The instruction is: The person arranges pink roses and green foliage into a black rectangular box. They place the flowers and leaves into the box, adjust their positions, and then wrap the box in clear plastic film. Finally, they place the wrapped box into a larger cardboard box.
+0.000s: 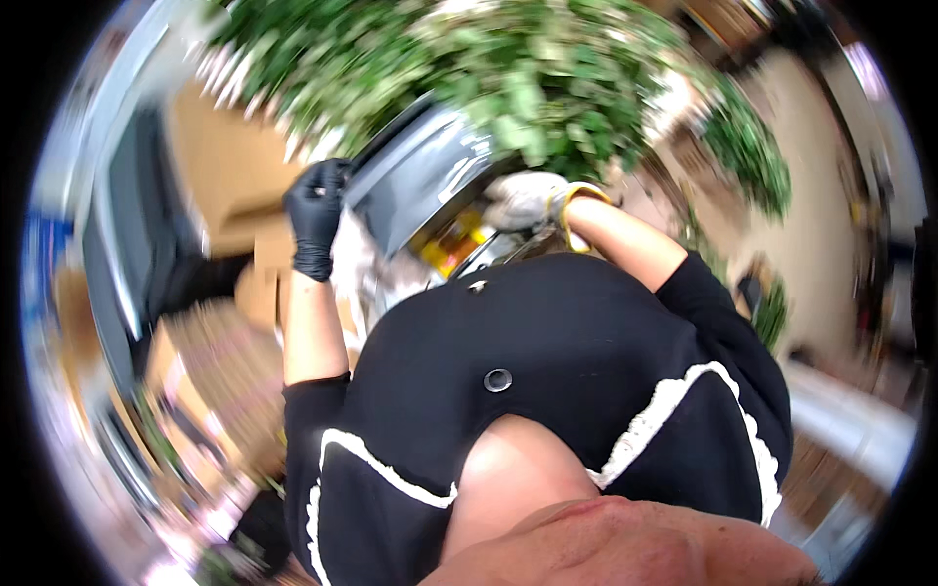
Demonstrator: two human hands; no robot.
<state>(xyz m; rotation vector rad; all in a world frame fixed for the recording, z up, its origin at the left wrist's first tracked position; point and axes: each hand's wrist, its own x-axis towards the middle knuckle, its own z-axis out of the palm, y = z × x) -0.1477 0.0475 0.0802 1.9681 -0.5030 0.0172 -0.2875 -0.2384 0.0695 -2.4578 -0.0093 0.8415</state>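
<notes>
My left hand (pixel 316 210), in a black glove, is closed on the left edge of a glossy dark grey bin (pixel 415 181). The bin is tilted in front of my body. My right hand (pixel 528 202) wears a whitish work glove with a yellow-edged cuff. It is by the bin's right end, its fingers smeared by motion, so its grip cannot be made out. Just beyond the bin spreads a large mass of green leafy stems (pixel 508 73). A small yellow and red item (pixel 451 246) shows between the bin and my black top.
Open brown cardboard boxes (pixel 230 161) stand at the left, with a stack of flattened cardboard (pixel 220 366) nearer me. Pale, blurred blooms or tips (pixel 225 78) edge the foliage. More greenery (pixel 747 146) hangs at the right beside a beige floor (pixel 796 127).
</notes>
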